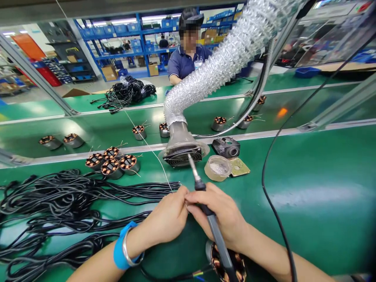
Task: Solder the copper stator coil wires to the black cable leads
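My right hand (226, 215) is closed around a soldering iron (216, 235), its metal tip pointing up and away in front of the fume hood. My left hand (169, 217), with a blue wrist strap (120, 250), is pinched shut where a thin solder wire (155, 156) comes down from above. The fingertips of both hands meet; what lies between them is mostly hidden. Below my right hand sits a motor stator (239, 266) with copper windings, partly covered by the iron. A black cable with bared coloured wires (197, 273) reaches towards it.
Black cables (58, 199) cover the bench's left side. Several stators (111, 166) stand beyond them, others on the strip behind. A fume hood (182, 145) hangs from a silver duct (205, 82). Near it are a round tub (217, 168) and black holder (226, 147). A co-worker (188, 58) faces me.
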Motion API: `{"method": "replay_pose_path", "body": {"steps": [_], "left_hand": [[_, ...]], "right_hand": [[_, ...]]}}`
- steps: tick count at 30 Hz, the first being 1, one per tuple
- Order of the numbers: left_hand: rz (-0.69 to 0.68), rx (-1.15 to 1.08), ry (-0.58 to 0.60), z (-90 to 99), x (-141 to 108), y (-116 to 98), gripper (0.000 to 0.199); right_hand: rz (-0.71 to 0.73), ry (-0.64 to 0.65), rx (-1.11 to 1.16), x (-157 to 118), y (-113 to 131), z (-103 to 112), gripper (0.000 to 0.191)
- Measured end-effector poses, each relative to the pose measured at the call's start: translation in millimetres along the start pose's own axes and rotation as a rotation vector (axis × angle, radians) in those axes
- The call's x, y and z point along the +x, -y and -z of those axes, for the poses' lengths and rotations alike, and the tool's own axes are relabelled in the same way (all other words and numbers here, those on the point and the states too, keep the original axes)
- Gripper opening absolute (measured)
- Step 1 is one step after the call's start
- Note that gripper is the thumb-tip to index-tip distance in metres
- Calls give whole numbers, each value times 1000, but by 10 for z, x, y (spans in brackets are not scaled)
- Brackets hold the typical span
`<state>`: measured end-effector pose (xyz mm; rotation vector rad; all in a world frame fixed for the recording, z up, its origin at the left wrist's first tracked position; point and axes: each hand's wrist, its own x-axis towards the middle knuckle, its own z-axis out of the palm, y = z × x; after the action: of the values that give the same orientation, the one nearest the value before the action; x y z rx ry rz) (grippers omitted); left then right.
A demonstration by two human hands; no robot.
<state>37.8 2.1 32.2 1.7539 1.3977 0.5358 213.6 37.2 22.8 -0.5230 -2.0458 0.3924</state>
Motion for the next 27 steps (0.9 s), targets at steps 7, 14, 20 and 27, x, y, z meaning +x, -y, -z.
{"method": "replay_pose_path", "body": {"steps": [7,14,20,27], "left_hand": [[9,37,25,10,-3,-11,20],[-1,134,73,73,35,-51,20],[30,40,143,120,118,-22,20],[83,-275,166,84,201,37,28]], "right_hand": [[31,95,19,-17,30,-15,29],[-64,69,18,-51,-183,81,26],[-50,112,76,-38,-261,153,25],[38,67,19,-153,-319,83,32]]}}
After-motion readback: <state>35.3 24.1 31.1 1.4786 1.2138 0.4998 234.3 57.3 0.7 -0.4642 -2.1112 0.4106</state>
